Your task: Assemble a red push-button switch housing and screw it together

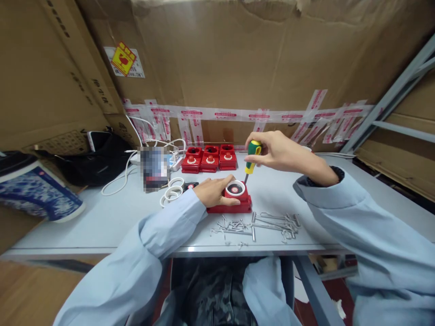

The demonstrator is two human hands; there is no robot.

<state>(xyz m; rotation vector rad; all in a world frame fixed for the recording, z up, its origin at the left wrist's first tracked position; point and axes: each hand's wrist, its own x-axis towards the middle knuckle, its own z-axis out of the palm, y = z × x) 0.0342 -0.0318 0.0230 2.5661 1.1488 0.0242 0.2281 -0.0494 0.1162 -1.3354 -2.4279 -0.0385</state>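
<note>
In my right hand [272,151] is a screwdriver [253,156] with a green and yellow handle, held nearly upright. Its tip meets the far right corner of a red plastic housing [243,203]. My left hand [215,192] grips this housing from the left, thumb along the near side and fingers behind; its left part is hidden under the hand. A white ring [235,182] surrounds the round dark disc on top of the housing. Small screws [234,225] and longer metal rods [275,222] lie loose just in front.
Several red housings [210,159] stand at the back of the table [112,226]. White rings [173,192] lie left of my left hand, near a blurred-out device [154,168] and white cables [127,172]. A blue-patterned cup [41,192] and a black bag [90,160] are far left; cardboard [238,59] walls the back.
</note>
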